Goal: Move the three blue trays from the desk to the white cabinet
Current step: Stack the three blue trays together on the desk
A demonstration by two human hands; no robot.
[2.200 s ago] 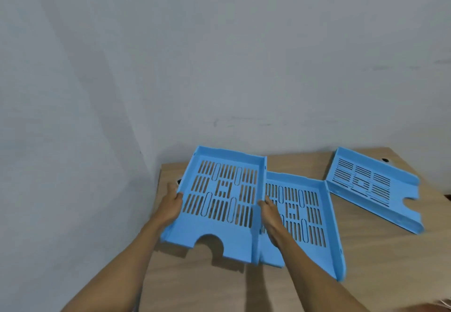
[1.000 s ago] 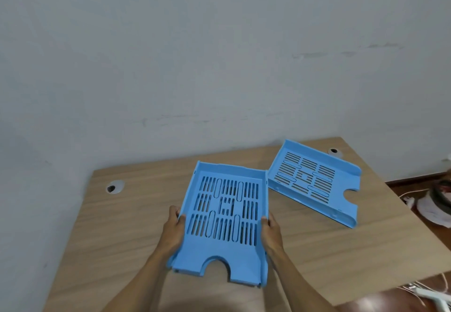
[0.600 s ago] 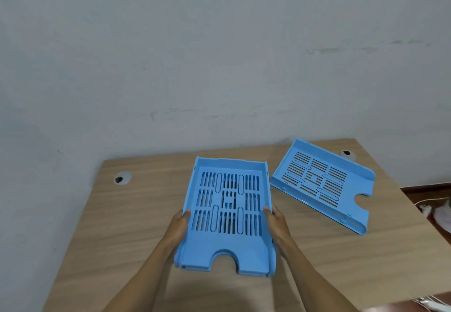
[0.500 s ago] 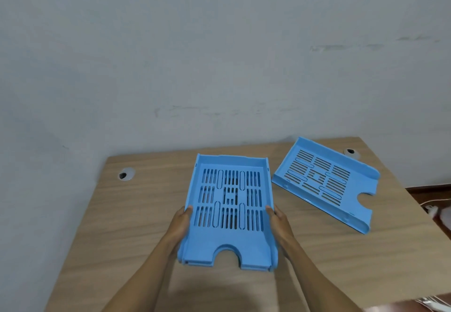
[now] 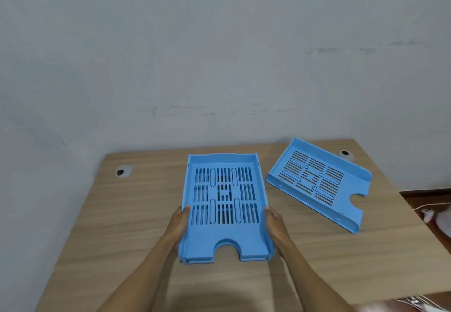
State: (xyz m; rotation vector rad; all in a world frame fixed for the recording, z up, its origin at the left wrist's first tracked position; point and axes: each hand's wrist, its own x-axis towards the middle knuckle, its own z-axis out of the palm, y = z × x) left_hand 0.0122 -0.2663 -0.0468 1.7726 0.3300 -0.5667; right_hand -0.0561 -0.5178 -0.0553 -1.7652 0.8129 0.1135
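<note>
Two blue slotted trays lie nested as one stack [image 5: 223,233] at the middle of the wooden desk [image 5: 127,219]; a double edge shows along the stack's front. My left hand [image 5: 179,223] grips its left side and my right hand [image 5: 274,225] grips its right side. A third blue tray [image 5: 317,189] lies apart on the desk to the right, turned at an angle. The white cabinet is out of view.
A grey wall rises right behind the desk. Cable grommets sit in the desk at the back left [image 5: 123,171] and back right [image 5: 345,153]. White cables and a white object [image 5: 439,219] lie on the floor to the right.
The tray that I held over its neighbour now sits nested on it, and the stack has come to the desk's middle. My view has shifted left and back.
</note>
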